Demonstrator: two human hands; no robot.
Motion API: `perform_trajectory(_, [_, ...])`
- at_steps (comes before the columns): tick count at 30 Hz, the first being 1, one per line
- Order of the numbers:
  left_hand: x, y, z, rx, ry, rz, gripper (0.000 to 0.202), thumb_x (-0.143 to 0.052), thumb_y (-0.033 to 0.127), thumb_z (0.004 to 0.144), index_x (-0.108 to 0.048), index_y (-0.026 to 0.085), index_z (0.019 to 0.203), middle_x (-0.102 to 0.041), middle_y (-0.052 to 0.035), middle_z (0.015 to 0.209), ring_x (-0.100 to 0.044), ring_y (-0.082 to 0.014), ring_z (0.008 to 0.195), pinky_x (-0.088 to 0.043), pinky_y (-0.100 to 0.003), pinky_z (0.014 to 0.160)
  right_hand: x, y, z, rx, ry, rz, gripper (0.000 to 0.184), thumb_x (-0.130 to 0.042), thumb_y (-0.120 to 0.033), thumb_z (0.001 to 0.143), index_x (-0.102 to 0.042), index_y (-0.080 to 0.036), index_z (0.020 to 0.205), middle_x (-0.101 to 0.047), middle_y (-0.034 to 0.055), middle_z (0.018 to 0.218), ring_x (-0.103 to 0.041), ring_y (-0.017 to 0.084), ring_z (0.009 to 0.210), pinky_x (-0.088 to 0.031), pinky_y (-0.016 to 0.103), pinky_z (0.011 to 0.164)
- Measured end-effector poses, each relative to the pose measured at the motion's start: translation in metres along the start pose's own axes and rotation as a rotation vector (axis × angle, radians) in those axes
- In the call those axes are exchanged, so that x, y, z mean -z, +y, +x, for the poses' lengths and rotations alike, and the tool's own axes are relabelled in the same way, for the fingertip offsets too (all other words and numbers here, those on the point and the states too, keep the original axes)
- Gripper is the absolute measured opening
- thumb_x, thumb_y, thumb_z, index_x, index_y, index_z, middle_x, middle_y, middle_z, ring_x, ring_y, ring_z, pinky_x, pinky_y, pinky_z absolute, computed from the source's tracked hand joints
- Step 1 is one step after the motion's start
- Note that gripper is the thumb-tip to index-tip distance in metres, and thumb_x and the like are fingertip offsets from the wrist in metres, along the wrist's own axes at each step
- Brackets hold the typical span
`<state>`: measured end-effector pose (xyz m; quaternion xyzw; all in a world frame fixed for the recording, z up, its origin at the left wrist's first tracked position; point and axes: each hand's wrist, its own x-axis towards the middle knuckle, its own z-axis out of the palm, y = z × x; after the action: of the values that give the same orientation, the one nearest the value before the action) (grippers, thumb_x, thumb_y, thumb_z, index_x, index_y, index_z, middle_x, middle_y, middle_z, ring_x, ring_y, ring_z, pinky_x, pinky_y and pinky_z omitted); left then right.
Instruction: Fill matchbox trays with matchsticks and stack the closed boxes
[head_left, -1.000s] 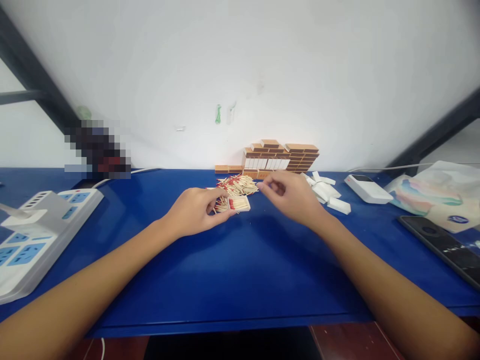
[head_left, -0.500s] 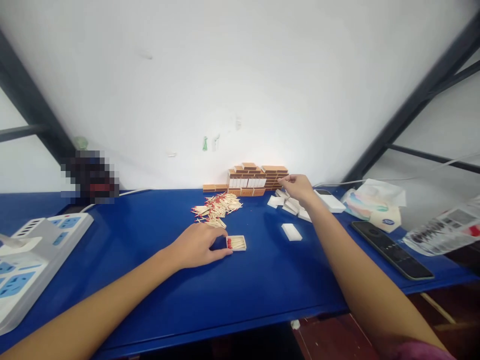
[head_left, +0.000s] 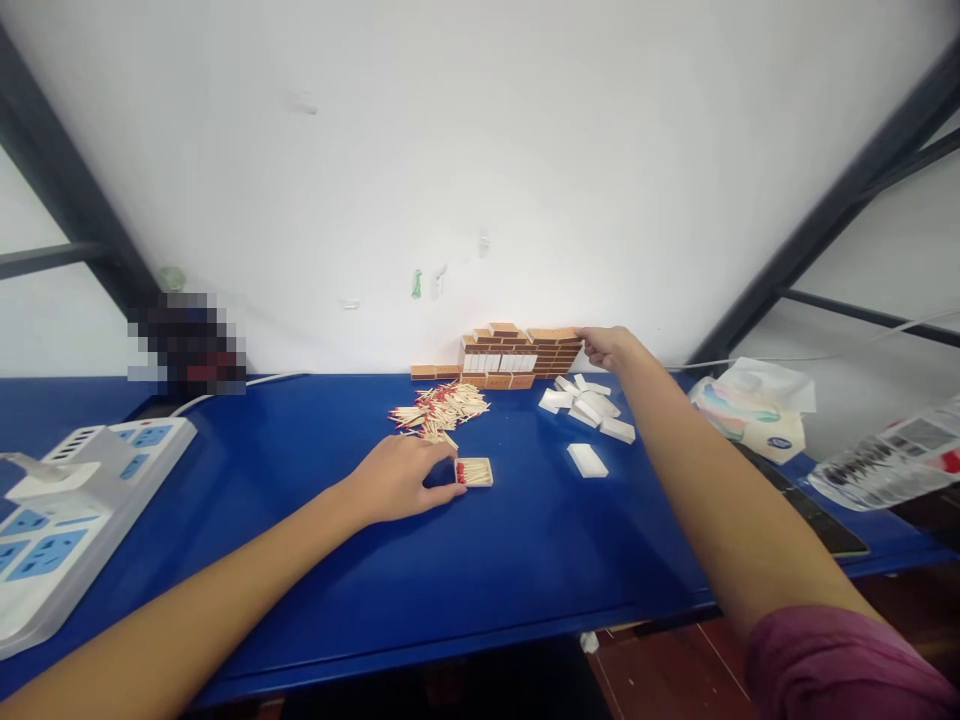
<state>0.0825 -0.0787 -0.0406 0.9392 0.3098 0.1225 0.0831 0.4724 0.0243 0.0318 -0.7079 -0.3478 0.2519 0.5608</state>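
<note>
Fingers and thumb of your left hand [head_left: 401, 478], in the head view, are parted just enough to straddle the left end of a small, open, white cardboard matchbox tray [head_left: 491, 473], which they grip on the glossy blue tabletop [head_left: 420, 600]. Red-headed wooden matches [head_left: 474, 472] lie inside it. Your right hand [head_left: 611, 347] reaches far right, its fingertips nearly together at the upper right end of the stacked brown-and-white matchboxes [head_left: 551, 355]; whether they grip one, you cannot tell. A loose heap of red-headed matches [head_left: 454, 405] lies beyond your left hand, and white oblong cardboard pieces [head_left: 587, 460] lie to the right.
</note>
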Motion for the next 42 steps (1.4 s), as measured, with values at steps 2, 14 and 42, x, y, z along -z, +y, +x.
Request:
perform_trajectory(2, [0.0, 0.0, 0.0, 0.0, -0.002, -0.012, 0.048, -0.065, 0.059, 0.095, -0.072, 0.022, 0.124, -0.068, -0.0001, 0.072, -0.065, -0.0192, 0.065, -0.039, -0.029, 0.061, 0.006, -0.004, -0.01, 0.004, 0.084, 0.058, 0.035, -0.071, -0.037, 0.098, -0.066, -0.01, 0.12, -0.069, 0.0128, 0.112, -0.069, 0.022, 0.094, -0.062, 0.037, 0.074])
perform_trajectory(14, [0.02, -0.026, 0.004, -0.004, 0.476, -0.182, 0.056, -0.076, 0.051, 0.089, -0.066, 0.023, 0.136, -0.072, -0.0044, 0.109, -0.052, -0.0079, 0.059, -0.05, -0.026, 0.065, -0.048, 0.035, -0.198, 0.182, -0.812, 0.165, 0.045, -0.076, -0.062, 0.085, -0.056, -0.022, 0.08, -0.05, -0.0056, 0.061, -0.039, 0.007, 0.048, -0.026, 0.019, 0.04])
perform_trajectory(42, [0.022, -0.044, 0.008, 0.121, 0.234, -0.305, 0.046, -0.08, 0.055, 0.084, -0.082, 0.02, 0.114, -0.068, -0.0011, 0.07, -0.046, -0.0103, 0.055, -0.036, -0.023, 0.053, -0.016, 0.04, -0.156, 0.582, -0.984, -0.321, 0.04, -0.084, -0.051, 0.08, -0.073, -0.02, 0.104, -0.071, 0.0026, 0.082, -0.064, 0.017, 0.072, -0.05, 0.03, 0.064])
